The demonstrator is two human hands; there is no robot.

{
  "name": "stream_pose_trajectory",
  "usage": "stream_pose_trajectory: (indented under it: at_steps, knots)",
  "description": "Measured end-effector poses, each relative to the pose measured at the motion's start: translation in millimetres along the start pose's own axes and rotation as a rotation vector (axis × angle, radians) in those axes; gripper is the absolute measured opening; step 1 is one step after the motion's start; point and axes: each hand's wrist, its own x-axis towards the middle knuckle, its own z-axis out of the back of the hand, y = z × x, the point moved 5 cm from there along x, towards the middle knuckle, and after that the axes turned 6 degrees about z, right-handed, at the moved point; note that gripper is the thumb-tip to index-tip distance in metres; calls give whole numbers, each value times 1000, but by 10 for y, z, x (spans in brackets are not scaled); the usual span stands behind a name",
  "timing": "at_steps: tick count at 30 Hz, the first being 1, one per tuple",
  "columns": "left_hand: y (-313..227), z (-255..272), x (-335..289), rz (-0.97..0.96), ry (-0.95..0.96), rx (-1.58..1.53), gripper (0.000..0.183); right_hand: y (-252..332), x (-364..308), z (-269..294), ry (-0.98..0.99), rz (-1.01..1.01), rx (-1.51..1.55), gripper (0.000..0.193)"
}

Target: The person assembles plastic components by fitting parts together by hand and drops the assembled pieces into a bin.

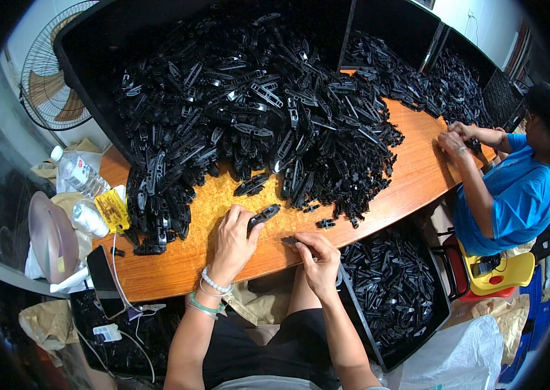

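Over the front of the wooden table point(411, 175), my left hand point(231, 239) is closed around a long black plastic part point(264, 214), which points up and to the right. To its right, my right hand point(320, 260) pinches a small black plastic piece point(290, 240) between thumb and fingertips. The two held pieces are apart. Just beyond my hands, a single long black part point(251, 184) lies on the wood, and small black clips point(326, 223) are scattered to the right.
A large heap of black plastic parts point(223, 84) spills from a black bin. Below right stands a crate point(389, 369) full of similar parts. A water bottle point(81, 170), a phone point(103, 276) and a fan point(57, 71) are at left. A co-worker point(509, 188) sits at right, hands over the table.
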Motion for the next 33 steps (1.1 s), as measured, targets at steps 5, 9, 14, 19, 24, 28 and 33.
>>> stream_pose_trajectory:
  at_steps: [5,9,14,19,24,28,33]
  knots:
    - [19,-14,-4,0,-6,-6,20,13,-8,-22,1,43,-57,15]
    - [30,-31,15,13,12,-24,21,38,19,-24,9,73,-79,16]
    - [-33,19,25,-49,-37,-40,21,118,43,-18,0,105,-91,16]
    - [148,124,-302,287,-208,-413,20,114,-38,-23,-37,153,-164,15]
    - [-11,189,-771,418,-41,-720,20,-193,-178,71,-209,-342,441,11]
    - [-288,340,-875,401,170,-835,22,523,-103,-62,83,-165,639,14]
    - [-521,433,-978,388,219,-949,24,719,-261,-110,146,-98,609,15]
